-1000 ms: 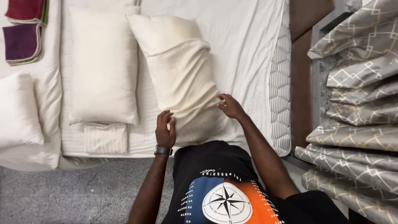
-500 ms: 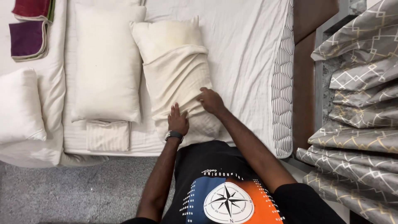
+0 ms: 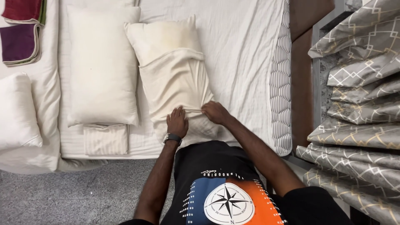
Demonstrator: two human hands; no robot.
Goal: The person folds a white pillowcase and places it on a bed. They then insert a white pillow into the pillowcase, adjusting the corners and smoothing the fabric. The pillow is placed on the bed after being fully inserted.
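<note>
Both sets of fingers are clenched on the near hem of the pillowcase, bunching the cream cloth where it wraps the pillow. The left hand pinches the hem just left of centre, knuckles up; the right hand grips it just beside, a little farther in. To do this well, I judge the grips should sit apart at the hem's corners and move evenly, so the cloth does not twist. The case covers the pillow's near part; its far end lies bare on the bed. A watch rings the left wrist; both forearms reach forward from the body, the right angling in from the near right.
</note>
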